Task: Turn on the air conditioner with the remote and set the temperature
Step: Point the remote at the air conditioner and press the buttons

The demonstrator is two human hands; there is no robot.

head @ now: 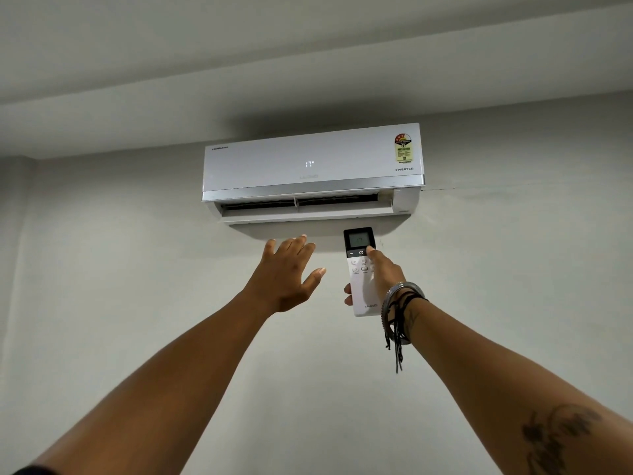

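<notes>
A white wall-mounted air conditioner (311,166) hangs high on the wall, its front display lit and reading 17. Its lower flap is open. My right hand (385,279) is shut on a white remote (363,272) with a dark top and a small lit screen, held upright just below the unit. The thumb rests on a button at the right end of the dark strip, beside the power symbol. My left hand (287,272) is raised, fingers spread, palm toward the air outlet, a little below the flap and holding nothing.
A plain grey wall (137,269) fills the view, with the ceiling (308,46) above. Metal bangles and black threads (399,303) circle my right wrist. A thin crack runs along the wall to the right of the unit.
</notes>
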